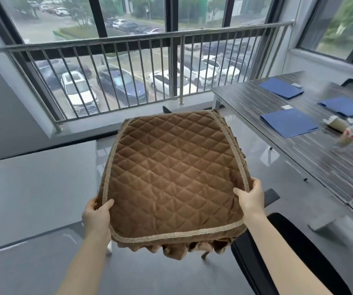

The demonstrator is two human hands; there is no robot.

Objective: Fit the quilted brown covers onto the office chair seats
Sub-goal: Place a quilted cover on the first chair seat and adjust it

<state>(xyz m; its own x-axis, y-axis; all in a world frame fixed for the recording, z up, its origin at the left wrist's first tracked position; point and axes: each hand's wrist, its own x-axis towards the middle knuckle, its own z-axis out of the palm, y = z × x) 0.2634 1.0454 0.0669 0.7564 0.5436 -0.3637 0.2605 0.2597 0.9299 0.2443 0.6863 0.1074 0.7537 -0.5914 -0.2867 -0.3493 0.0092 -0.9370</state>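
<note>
Both thumbs lie flat on top of a quilted brown cover (171,171), and the remaining fingers curl out of sight beneath its edges, so each hand pinches the fabric between thumb and hidden fingers. The left hand (96,216) grips the near left corner, where the pale woven trim bends round; the right hand (250,199) grips the right edge slightly farther from the body, its thumb resting just inside the trim. Between the hands the cover is spread wide and nearly level, quilted diamond side up, with a gathered, ruffled skirt hanging from the near and right edges. It appears to be draped over a chair seat, though the seat itself is fully hidden; only a dark armrest (271,195) shows just beside the right hand, and a black padded chair part (290,252) lies under the right forearm. Judging from this, the step in hand is seating the cover, with the top panel laid on and the skirt not yet tucked. The next move likely calls for drawing the skirt down around the seat rim, corner by corner, keeping the trim lined up with the seat outline. Farther out, a striped grey table (277,116) stands to the right bearing blue folders (288,123), and a metal railing (141,39) runs before large windows overlooking parked cars.
</note>
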